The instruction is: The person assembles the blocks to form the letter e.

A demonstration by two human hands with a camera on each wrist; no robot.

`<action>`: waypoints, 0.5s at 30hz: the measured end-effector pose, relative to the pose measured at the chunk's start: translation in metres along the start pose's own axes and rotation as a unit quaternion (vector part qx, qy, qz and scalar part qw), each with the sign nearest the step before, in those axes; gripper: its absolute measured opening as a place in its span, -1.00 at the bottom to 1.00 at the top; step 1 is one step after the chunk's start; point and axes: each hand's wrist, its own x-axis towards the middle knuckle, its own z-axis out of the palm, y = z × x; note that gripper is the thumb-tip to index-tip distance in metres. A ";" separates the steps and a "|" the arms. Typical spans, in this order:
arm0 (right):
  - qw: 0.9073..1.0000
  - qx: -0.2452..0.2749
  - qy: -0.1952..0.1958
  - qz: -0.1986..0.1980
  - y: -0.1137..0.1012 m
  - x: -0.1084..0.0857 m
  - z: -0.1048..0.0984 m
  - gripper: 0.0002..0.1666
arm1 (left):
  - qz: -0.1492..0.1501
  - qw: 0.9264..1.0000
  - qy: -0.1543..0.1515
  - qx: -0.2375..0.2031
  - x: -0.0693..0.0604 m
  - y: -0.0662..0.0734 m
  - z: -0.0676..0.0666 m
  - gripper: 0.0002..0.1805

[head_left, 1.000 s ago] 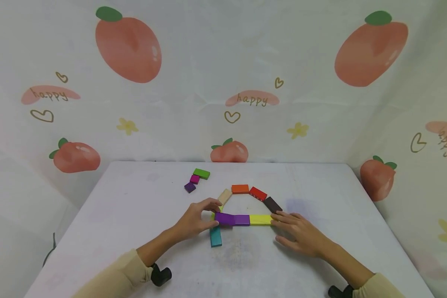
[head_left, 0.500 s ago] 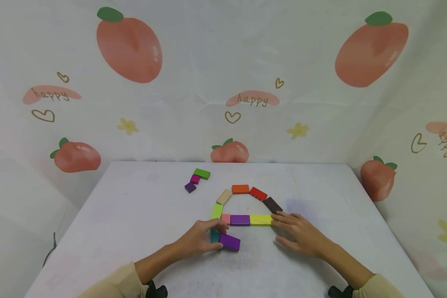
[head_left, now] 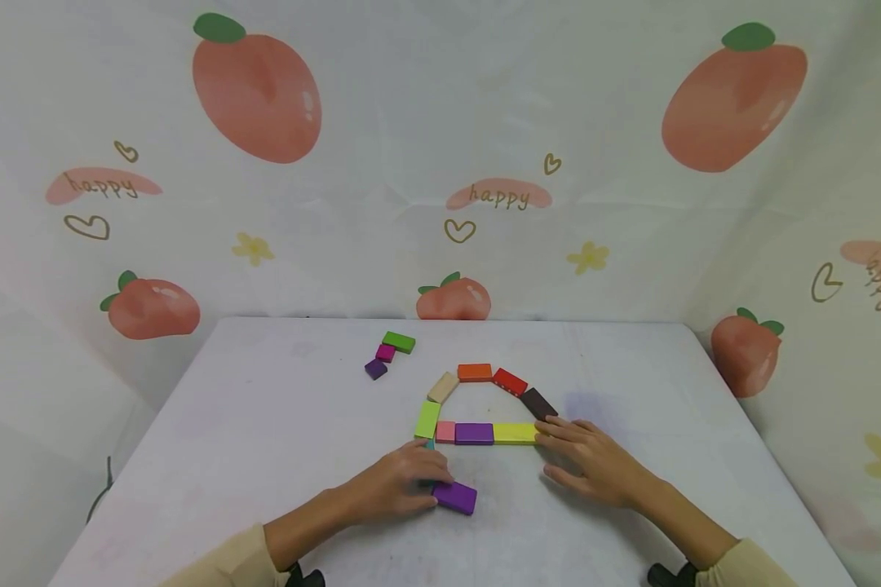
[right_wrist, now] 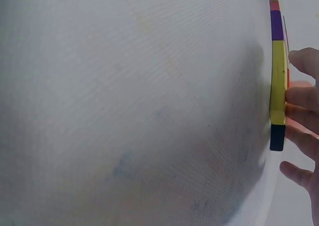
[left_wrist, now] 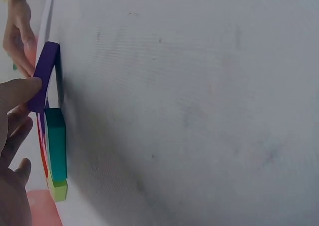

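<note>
My left hand [head_left: 391,487] pinches a purple block [head_left: 455,497] between thumb and fingers; in the left wrist view that purple block [left_wrist: 46,74] is tilted, beside a teal block [left_wrist: 56,144]. The hand mostly covers the teal one in the head view. My right hand [head_left: 595,461] lies with spread, relaxed fingers at the right end of a yellow block [head_left: 514,434]. In line with the yellow are another purple block [head_left: 474,434] and a pink block [head_left: 445,432]. Light green [head_left: 427,419], beige [head_left: 443,387], orange [head_left: 474,372], red [head_left: 510,381] and dark brown [head_left: 538,403] blocks curve above them.
At the back left of the white table [head_left: 264,408] lie a green block [head_left: 399,342], a magenta block [head_left: 385,353] and a dark purple block [head_left: 376,369]. A printed cloth [head_left: 382,122] hangs behind the table.
My left hand has carried the purple block from over the pink one down toward the table's front, below the row. The pink block is now uncovered. My right hand has stayed in place.
</note>
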 end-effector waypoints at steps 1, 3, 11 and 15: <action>1.000 0.001 0.000 0.000 0.000 0.000 0.000 -0.40 | 0.013 1.000 -0.001 0.016 0.000 0.000 0.001 -0.70; 1.000 0.000 -0.001 0.000 0.000 0.000 0.000 -0.40 | 0.032 0.999 -0.006 0.041 -0.001 0.001 0.002 -0.74; 1.000 0.001 0.001 0.002 0.000 0.001 0.001 -0.40 | 0.060 0.993 -0.017 0.102 -0.006 0.003 0.011 -0.75; 1.000 0.002 -0.003 0.004 0.000 0.001 0.001 -0.40 | 0.068 0.990 -0.014 0.122 -0.007 0.006 0.010 -0.75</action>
